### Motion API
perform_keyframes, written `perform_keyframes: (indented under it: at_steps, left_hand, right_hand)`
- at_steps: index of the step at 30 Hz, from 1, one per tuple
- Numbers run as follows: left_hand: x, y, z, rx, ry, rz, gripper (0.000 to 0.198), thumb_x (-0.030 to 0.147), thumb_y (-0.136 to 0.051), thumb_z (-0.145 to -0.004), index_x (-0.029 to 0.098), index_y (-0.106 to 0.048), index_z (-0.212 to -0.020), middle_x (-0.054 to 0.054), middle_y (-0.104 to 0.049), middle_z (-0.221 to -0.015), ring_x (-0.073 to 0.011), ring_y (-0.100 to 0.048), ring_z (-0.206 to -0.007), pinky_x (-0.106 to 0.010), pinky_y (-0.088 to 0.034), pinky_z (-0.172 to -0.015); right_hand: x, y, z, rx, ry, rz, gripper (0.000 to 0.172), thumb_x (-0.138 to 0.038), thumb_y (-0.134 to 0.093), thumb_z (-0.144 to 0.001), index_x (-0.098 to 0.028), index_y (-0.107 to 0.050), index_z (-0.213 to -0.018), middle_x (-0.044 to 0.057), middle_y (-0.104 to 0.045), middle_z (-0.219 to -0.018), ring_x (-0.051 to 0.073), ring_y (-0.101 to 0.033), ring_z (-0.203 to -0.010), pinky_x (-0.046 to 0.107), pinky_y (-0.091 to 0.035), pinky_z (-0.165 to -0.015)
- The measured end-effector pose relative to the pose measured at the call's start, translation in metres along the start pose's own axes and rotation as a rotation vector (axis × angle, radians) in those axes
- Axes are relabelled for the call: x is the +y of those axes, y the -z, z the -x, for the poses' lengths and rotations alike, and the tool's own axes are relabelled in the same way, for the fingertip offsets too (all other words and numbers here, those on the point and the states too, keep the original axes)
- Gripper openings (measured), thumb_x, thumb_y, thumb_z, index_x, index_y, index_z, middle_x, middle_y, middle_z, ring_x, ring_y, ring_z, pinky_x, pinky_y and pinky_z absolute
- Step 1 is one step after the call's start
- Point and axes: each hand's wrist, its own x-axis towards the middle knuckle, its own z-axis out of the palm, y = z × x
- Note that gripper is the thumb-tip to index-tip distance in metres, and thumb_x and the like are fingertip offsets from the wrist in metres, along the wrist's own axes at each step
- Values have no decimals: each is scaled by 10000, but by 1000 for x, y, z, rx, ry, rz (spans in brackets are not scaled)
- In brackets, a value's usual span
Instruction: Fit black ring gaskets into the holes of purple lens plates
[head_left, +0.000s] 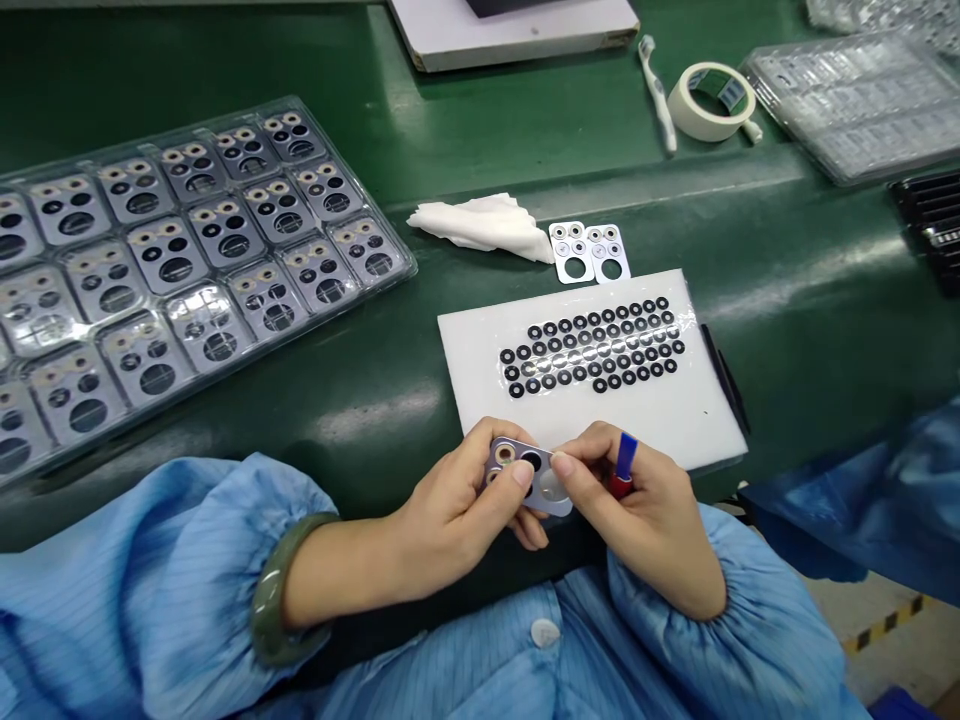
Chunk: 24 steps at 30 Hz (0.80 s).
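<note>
Plate point(541, 503) is held at the near edge of the pad point(705, 430). Left hand point(480, 495): grip closed on the plate, thumb on top, fingers beneath. Right hand point(637, 500): grip closed around a tool point(624, 460), thumb and forefinger together at the plate's edge; whether they pinch a small part cannot be told. Rings point(591, 338) lie on the pad; tray point(409, 262) to its left. Step in hand judged to be close fingertip work on the plate; next move calls for a steady left hold and fine right-hand placement.
</note>
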Motion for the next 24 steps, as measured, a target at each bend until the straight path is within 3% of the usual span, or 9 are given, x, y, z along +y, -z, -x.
perform_keyframes:
  at_steps: [5, 11, 18, 22, 24]
  left_hand:
    - [2, 0, -2, 20, 20, 18, 293, 463, -446, -954, 175, -400, -928, 0, -621, -648, -121, -634, -529, -205, -538, -524]
    - [1, 3, -2, -32, 2, 109, 327, 496, -452, -944, 170, -427, -934, -14, -641, -708, -132, -654, -563, -221, -550, -537]
    - [-1, -3, -2, 33, 92, 17, 448, 624, -491, -866, 188, -386, -879, 10, -609, -607, -97, -568, -390, -127, -415, -362]
    - [4, 0, -4, -58, 138, 92, 479, 646, -517, -838, 195, -366, -896, 14, -601, -608, -106, -570, -389, -152, -440, -374]
    - [14, 6, -3, -87, 129, 95, 473, 631, -526, -843, 195, -350, -902, 12, -599, -627, -112, -580, -404, -167, -456, -388]
  right_hand:
    - [-2, 0, 2, -27, 12, -44, 157, -233, -568, -879, -154, -609, -749, -17, -575, -650, 78, -518, -560, 199, -410, -519]
    - [-2, 0, 5, -25, -19, -67, 180, -255, -571, -880, -158, -610, -734, -17, -586, -642, 77, -525, -570, 188, -414, -532]
    - [1, -4, 10, -43, -12, -2, 266, -323, -548, -895, -168, -588, -682, -21, -561, -607, 78, -517, -550, 172, -416, -526]
    - [7, -1, 14, -99, 43, 22, 229, -342, -499, -926, -206, -647, -817, -11, -650, -748, 97, -608, -663, 148, -473, -615]
    - [8, 6, 16, 12, 70, 63, 232, -377, -498, -920, -232, -674, -877, -4, -677, -827, 118, -638, -753, 145, -493, -685]
